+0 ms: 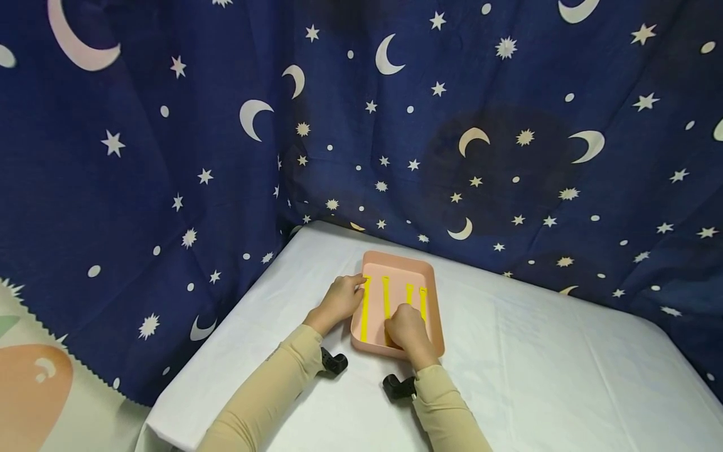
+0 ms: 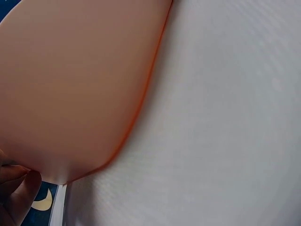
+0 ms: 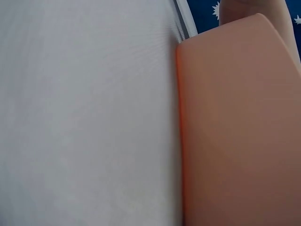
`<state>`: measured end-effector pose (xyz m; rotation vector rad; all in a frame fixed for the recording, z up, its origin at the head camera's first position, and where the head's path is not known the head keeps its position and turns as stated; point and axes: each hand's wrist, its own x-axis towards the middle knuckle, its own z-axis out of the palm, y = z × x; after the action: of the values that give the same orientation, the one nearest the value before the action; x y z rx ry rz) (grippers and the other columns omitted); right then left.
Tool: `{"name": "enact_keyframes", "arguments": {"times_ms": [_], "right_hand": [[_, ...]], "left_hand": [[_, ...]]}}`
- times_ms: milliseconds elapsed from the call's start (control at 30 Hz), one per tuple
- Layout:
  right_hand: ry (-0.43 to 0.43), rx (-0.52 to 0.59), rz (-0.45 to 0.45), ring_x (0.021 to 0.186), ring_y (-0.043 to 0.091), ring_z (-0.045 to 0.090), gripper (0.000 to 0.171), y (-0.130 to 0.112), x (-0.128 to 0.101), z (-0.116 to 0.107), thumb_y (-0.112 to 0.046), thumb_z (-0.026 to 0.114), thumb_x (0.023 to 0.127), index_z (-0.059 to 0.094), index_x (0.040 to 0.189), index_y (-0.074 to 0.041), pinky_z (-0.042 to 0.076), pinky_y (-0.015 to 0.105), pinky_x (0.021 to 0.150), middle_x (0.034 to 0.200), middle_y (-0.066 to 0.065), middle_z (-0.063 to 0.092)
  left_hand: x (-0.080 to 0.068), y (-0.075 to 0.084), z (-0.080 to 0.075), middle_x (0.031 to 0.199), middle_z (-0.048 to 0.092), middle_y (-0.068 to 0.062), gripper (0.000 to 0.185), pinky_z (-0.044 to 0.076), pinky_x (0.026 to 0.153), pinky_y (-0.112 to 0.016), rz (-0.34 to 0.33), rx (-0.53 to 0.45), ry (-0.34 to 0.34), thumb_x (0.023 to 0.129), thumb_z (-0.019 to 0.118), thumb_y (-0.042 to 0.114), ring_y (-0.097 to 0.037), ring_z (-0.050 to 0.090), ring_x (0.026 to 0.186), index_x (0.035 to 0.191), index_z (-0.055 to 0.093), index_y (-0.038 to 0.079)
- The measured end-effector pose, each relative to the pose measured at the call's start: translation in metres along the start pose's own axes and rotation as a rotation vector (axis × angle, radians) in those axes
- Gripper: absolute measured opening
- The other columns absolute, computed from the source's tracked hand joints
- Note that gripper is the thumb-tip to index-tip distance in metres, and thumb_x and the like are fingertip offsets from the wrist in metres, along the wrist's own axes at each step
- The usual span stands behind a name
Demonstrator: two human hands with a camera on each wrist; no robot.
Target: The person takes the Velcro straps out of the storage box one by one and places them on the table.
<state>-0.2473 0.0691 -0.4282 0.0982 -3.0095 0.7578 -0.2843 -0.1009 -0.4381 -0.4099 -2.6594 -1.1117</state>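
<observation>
Several flat yellow cable ties (image 1: 364, 314) lie lengthwise, side by side, in a shallow pink tray (image 1: 439, 320). My left hand (image 1: 341, 297) is at the tray's left rim, its index finger reaching to the head of the leftmost tie. In the left wrist view its thumb and fingers (image 2: 21, 190) show beside the tray's outer wall (image 2: 80, 84). Curled fingers of my right hand (image 1: 407, 325) are over the tray's near part, gripping the second tie (image 1: 386, 295) low down. That hand hides the lower ends of the ties to its right. The right wrist view shows mostly tray wall (image 3: 240, 117).
The tray stands on a table with a white cloth (image 1: 542, 364). Behind and to the left hangs a dark blue curtain (image 1: 350, 157) with moons and stars. Black devices (image 1: 334, 362) are under both wrists.
</observation>
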Motion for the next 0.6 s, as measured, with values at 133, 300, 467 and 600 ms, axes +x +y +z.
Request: {"name": "enact_keyframes", "arguments": {"times_ms": [133, 300, 467, 600], "right_hand": [[0.003, 0.034, -0.007, 0.045, 0.015, 0.034, 0.039, 0.0019, -0.0017, 0.0010, 0.000, 0.058, 0.079, 0.037, 0.050, -0.015, 0.028, 0.023, 0.044, 0.047, -0.004, 0.029], [0.033, 0.062, -0.053, 0.043, 0.012, 0.025, 0.045, 0.0041, -0.0029, 0.0019, 0.001, 0.059, 0.078, 0.032, 0.046, -0.017, 0.022, 0.022, 0.043, 0.044, -0.007, 0.023], [0.067, 0.059, -0.084, 0.042, 0.011, 0.028, 0.045, 0.0045, -0.0019, 0.0021, 0.001, 0.060, 0.077, 0.035, 0.044, -0.016, 0.022, 0.022, 0.042, 0.042, -0.007, 0.026], [0.082, 0.062, -0.088, 0.042, 0.012, 0.032, 0.043, 0.0038, -0.0014, 0.0017, -0.001, 0.060, 0.079, 0.037, 0.045, -0.016, 0.024, 0.022, 0.042, 0.042, -0.007, 0.029]], "left_hand": [[-0.0005, 0.0011, 0.0002, 0.136, 0.062, -0.020, 0.031, 0.052, 0.106, -0.041, -0.002, 0.003, -0.004, 0.098, 0.058, 0.005, -0.031, 0.060, 0.128, 0.126, 0.067, -0.004], [-0.0009, 0.0020, 0.0002, 0.133, 0.064, -0.021, 0.031, 0.053, 0.104, -0.042, 0.002, 0.007, 0.003, 0.097, 0.059, 0.004, -0.031, 0.061, 0.126, 0.126, 0.066, -0.005], [-0.0004, 0.0012, 0.0002, 0.135, 0.062, -0.021, 0.032, 0.052, 0.105, -0.043, -0.006, -0.002, -0.001, 0.097, 0.058, 0.003, -0.032, 0.060, 0.127, 0.127, 0.066, -0.005], [0.0008, -0.0001, 0.0008, 0.137, 0.060, -0.021, 0.033, 0.051, 0.105, -0.042, -0.016, -0.015, -0.011, 0.097, 0.056, 0.003, -0.032, 0.057, 0.130, 0.128, 0.065, -0.004]]}}
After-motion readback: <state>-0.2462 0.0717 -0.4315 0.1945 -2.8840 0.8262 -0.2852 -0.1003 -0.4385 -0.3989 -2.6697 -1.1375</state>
